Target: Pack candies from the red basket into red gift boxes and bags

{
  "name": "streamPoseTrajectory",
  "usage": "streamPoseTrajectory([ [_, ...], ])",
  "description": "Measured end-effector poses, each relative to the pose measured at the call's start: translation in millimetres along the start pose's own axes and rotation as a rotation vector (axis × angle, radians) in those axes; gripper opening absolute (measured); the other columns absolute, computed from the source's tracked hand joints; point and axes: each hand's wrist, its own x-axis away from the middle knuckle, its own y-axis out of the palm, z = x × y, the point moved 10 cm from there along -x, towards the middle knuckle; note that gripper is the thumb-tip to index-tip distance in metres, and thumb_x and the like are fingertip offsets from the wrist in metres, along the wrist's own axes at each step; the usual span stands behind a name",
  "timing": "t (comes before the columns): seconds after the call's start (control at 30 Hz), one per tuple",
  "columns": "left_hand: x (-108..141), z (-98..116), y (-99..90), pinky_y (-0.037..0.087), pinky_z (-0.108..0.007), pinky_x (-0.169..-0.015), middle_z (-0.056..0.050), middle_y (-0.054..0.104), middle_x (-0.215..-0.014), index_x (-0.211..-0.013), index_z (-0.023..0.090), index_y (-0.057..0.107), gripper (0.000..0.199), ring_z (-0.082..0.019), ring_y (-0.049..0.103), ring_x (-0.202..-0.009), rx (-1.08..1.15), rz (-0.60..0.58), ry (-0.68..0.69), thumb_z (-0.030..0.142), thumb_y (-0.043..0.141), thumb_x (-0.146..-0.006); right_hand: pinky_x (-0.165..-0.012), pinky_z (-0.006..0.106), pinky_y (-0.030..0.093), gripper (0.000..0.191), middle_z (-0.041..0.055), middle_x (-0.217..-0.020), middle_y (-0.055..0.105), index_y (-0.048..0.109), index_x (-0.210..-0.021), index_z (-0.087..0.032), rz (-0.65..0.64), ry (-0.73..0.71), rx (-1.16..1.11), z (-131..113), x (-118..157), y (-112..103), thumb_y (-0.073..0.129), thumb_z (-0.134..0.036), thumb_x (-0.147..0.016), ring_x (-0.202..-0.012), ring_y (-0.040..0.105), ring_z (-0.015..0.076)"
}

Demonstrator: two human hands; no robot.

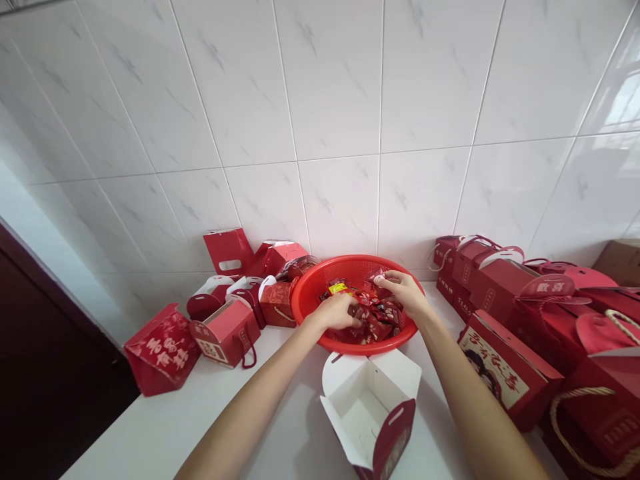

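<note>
A red plastic basket (306, 293) with a mesh wall stands against the tiled wall, and red wrapped candies (377, 327) lie in it. My right hand (404, 291) is over the basket's right side, pinching a small red candy packet (375, 275) between thumb and fingers. Down among the candies on the left, my left hand (340, 312) has its fingers curled on a red wrapped candy, partly hidden by the hand. A yellow packet (338, 288) lies just behind it. Directly before the basket sits an open gift box (363, 407), white inside and dark red outside, its flaps spread.
Red gift boxes with handles (223, 333) are grouped on the left of the white table (280, 407), near a faceted red box (163, 350). Many larger red boxes (510, 293) crowd the right side. A brown carton (620, 263) is at the far right.
</note>
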Motion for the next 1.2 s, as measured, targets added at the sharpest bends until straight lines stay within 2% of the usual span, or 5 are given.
streamPoseTrajectory([
  [0.13, -2, 0, -22.0, 0.047, -0.029, -0.072, -0.007, 0.074, -0.091, -0.084, 0.019, 0.069, 0.012, -0.025, 0.068, -0.084, 0.078, 0.224, 0.011, 0.030, 0.068, -0.080, -0.056, 0.025, 0.055, 0.026, 0.0033, -0.076, 0.068, 0.066, -0.079, -0.018, -0.007, 0.005, -0.003, -1, 0, 0, 0.078, -0.037, -0.065, -0.070, 0.063, 0.0157],
  [0.4, 1, -6, -37.9, 0.050, -0.028, -0.074, -0.004, 0.074, -0.086, -0.083, 0.017, 0.066, 0.010, -0.021, 0.067, -0.080, 0.414, 0.416, 0.090, 0.026, 0.067, -0.079, -0.054, 0.023, 0.048, 0.025, 0.0010, -0.073, 0.066, 0.058, -0.078, -0.019, -0.063, 0.040, 0.065, 4, 0, 4, 0.073, -0.032, -0.063, -0.064, 0.062, 0.0138],
  [0.77, -4, -8, -33.5, 0.052, -0.028, -0.067, -0.001, 0.065, -0.074, -0.082, 0.017, 0.059, 0.021, -0.016, 0.062, -0.070, 0.932, 0.356, 0.144, 0.033, 0.070, -0.075, -0.052, 0.024, 0.051, 0.044, -0.0036, -0.071, 0.061, 0.051, -0.077, -0.020, -0.265, 0.094, -0.007, -2, 16, 27, 0.087, -0.032, -0.053, -0.063, 0.061, 0.0134],
  [1.0, 0, -37, -35.8, 0.049, -0.025, -0.056, 0.000, 0.065, -0.073, -0.082, 0.017, 0.058, 0.008, -0.013, 0.059, -0.055, 0.807, 0.495, -0.105, 0.023, 0.064, -0.082, -0.062, 0.030, 0.056, 0.042, 0.0018, -0.073, 0.071, 0.064, -0.080, -0.018, -0.150, 0.014, -0.114, -8, 11, 15, 0.088, -0.030, -0.048, -0.063, 0.067, 0.0180],
  [1.2, 10, -47, -51.5, 0.053, -0.031, -0.087, -0.013, 0.066, -0.127, -0.120, 0.015, 0.060, 0.041, -0.020, 0.068, -0.098, 0.536, 0.659, -0.189, 0.013, 0.063, -0.080, -0.055, 0.025, 0.051, 0.035, -0.0011, -0.064, 0.066, 0.060, -0.072, -0.018, -0.028, 0.007, -0.180, -1, 5, 1, 0.085, -0.028, -0.049, -0.056, 0.063, 0.0147],
])
